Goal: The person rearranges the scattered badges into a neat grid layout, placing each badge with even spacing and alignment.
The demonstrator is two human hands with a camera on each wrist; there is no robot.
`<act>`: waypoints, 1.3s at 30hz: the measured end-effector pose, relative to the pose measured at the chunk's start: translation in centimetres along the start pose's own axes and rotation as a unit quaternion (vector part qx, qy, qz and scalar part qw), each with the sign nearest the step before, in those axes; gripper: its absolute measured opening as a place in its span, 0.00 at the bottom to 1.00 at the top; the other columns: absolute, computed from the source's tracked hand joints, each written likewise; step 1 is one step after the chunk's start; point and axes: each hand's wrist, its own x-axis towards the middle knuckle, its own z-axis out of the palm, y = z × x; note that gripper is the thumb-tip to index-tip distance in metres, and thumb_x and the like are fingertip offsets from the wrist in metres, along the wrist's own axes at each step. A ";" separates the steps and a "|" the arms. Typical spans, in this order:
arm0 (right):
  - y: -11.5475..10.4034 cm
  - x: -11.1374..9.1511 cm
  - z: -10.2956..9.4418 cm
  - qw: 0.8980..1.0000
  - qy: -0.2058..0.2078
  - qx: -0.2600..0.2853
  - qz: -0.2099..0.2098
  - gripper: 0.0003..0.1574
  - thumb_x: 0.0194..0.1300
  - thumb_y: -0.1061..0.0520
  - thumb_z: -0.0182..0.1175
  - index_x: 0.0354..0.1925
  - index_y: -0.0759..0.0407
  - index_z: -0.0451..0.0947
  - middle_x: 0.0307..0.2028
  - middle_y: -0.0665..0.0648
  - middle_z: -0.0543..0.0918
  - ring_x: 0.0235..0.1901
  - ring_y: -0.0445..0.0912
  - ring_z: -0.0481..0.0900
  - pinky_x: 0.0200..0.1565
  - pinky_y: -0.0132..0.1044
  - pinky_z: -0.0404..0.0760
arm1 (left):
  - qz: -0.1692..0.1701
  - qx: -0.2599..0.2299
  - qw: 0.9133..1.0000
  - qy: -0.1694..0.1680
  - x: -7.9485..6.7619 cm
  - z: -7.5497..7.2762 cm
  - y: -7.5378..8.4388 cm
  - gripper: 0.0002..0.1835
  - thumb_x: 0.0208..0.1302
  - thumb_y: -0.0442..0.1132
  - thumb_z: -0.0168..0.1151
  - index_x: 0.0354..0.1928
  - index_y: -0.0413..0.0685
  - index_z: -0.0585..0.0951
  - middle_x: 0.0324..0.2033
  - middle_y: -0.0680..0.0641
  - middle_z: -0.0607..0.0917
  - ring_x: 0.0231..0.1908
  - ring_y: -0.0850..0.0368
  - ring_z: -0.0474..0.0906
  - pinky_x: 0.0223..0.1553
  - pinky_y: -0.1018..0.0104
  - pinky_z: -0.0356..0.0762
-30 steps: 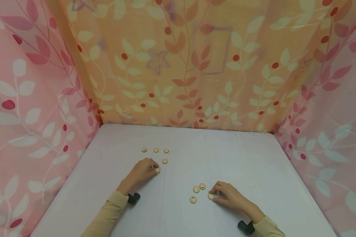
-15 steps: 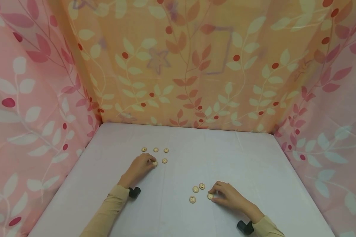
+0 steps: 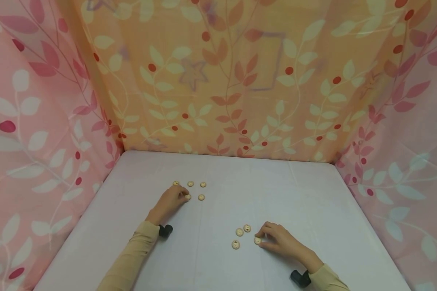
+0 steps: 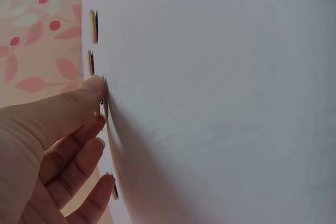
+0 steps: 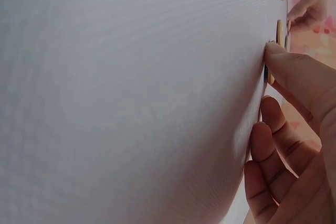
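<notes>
In the head view, my left hand (image 3: 170,204) pinches a small round wooden button (image 3: 188,197) between thumb and fingers, at table level. Close by lie a button (image 3: 201,197) to its right and a back row with a left button (image 3: 176,183), a middle button (image 3: 190,184) and a right button (image 3: 203,184). My right hand (image 3: 282,241) pinches another wooden button (image 3: 257,241) nearer the front. Left of it are three loose ones: an upper button (image 3: 247,228), a middle button (image 3: 239,232) and a lower button (image 3: 235,244). Fingers partly cover both held buttons.
A white-covered table (image 3: 298,194) lies under everything. Behind it hangs an orange leaf-patterned curtain (image 3: 240,113), with a pink curtain (image 3: 32,161) on the left and another pink curtain (image 3: 404,161) on the right. Black wrist cameras sit on both wrists.
My left hand has moved away from me and slightly left with its button, up beside the button below the back row. My right hand stays in place, still holding its button.
</notes>
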 end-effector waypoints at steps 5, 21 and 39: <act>0.1 0.0 0.1 1.000 0.001 -0.001 0.002 0.11 0.57 0.49 0.64 0.39 0.44 0.76 0.40 0.38 0.75 0.36 0.33 0.71 0.39 0.30 0.74 | 0.004 -0.003 1.000 -0.010 0.2 -0.2 0.0 0.11 0.54 0.38 0.68 0.39 0.43 0.82 0.35 0.49 0.82 0.35 0.58 0.75 0.39 0.60 0.74; 0.1 -0.1 0.1 1.000 -0.006 0.005 0.015 0.10 0.58 0.45 0.62 0.40 0.42 0.76 0.39 0.37 0.75 0.36 0.33 0.70 0.39 0.30 0.73 | -0.006 -0.009 1.000 -0.020 0.4 -0.3 0.1 0.10 0.54 0.38 0.67 0.39 0.44 0.82 0.35 0.50 0.81 0.37 0.56 0.75 0.41 0.60 0.74; -0.2 -0.2 0.1 1.000 0.013 -0.007 0.001 0.11 0.57 0.48 0.64 0.39 0.44 0.77 0.39 0.37 0.75 0.35 0.33 0.71 0.38 0.29 0.73 | 0.023 0.022 0.999 -0.006 0.8 -0.2 0.6 0.11 0.52 0.37 0.68 0.39 0.43 0.83 0.34 0.50 0.81 0.34 0.57 0.76 0.38 0.60 0.74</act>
